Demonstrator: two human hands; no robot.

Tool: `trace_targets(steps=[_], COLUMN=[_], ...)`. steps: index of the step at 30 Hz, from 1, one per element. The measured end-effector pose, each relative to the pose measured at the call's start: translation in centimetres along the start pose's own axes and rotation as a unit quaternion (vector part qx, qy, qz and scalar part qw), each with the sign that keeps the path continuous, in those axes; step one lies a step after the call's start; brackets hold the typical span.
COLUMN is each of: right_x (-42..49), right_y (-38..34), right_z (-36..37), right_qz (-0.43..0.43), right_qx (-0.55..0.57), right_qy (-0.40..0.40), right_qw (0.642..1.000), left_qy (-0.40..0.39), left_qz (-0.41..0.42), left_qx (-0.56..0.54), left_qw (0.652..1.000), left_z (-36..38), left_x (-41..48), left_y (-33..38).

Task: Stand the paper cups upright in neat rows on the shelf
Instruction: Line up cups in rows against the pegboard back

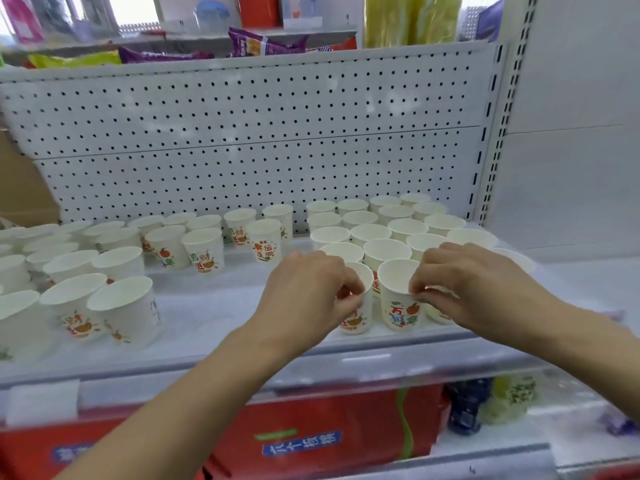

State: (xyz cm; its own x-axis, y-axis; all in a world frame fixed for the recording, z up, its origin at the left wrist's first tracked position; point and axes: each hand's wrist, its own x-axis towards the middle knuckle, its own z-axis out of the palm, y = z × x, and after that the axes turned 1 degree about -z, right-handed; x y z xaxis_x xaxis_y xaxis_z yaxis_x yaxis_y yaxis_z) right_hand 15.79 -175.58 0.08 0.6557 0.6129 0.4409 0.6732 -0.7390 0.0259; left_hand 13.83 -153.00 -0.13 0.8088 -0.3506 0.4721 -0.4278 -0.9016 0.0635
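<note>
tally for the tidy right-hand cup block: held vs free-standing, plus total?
Held cups: 2, the left cup gripped by the left hand, the right cup pinched at its rim by the right hand.
Free-standing cups: 18, as far as shows; the right hand partly hides some.
Total: 20.

A shop aisle: white metal display shelving with a perforated back panel and slotted uprights, bagged snacks on the tier above, red printed cartons below (plus a blank white label tag), and dozens of identical paper cups set out.
</note>
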Motion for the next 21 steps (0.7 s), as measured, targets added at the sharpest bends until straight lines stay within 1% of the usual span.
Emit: trace_targets(steps=[9, 11, 12, 13, 15, 16, 17, 20, 21], right_x=[1.4, 2.1, 2.5, 3.0, 4.4, 5.2, 5.9, 8.1, 8.7], right_y=[0.8, 0.8, 0.9, 1.0, 1.5, 1.7, 1.8, 1.8, 1.7], right_z=[-1.6, -1.8, -1.9, -2.0, -2.0, -1.9, -1.8, -0.8, -0.4], right_qz=[0.010, 0.013, 0.019, 0.026, 0.040, 0.047, 0.055, 0.060, 0.061], right_qx=[0.035, 0.042, 0.050, 0.057, 0.061, 0.057, 0.049, 0.019, 0.006], right_qy=[-0.057, -0.054, -0.046, -0.035, -0.019, -0.021, -0.030, -0.063, -0.074], right_qw=[0.998, 0.998, 0.998, 0.997, 0.997, 0.997, 0.997, 0.996, 0.995], left_qy=[-0.037, -0.061, -0.069, -0.065, -0.020, 0.000, 0.003, -0.055, -0.071], left_qz=[0.022, 0.024, 0.019, 0.005, -0.044, -0.068, -0.088, -0.125, -0.136], left_qx=[-0.021, -0.034, -0.057, -0.095, -0.168, -0.174, -0.159, -0.096, -0.090], left_qw=[0.999, 0.997, 0.996, 0.993, 0.985, 0.982, 0.983, 0.986, 0.984], left_z=[-1.1, -1.1, -1.1, -1.2, -1.5, -1.6, -1.6, -0.8, -0.5], left_x=[1.1, 1.2, 1.2, 1.3, 2.0, 2.4, 2.8, 3.6, 3.8], left_y=[-0.8, -1.1, -1.3, -1.7, -2.7, -3.4, -4.0, -5.6, -6.0])
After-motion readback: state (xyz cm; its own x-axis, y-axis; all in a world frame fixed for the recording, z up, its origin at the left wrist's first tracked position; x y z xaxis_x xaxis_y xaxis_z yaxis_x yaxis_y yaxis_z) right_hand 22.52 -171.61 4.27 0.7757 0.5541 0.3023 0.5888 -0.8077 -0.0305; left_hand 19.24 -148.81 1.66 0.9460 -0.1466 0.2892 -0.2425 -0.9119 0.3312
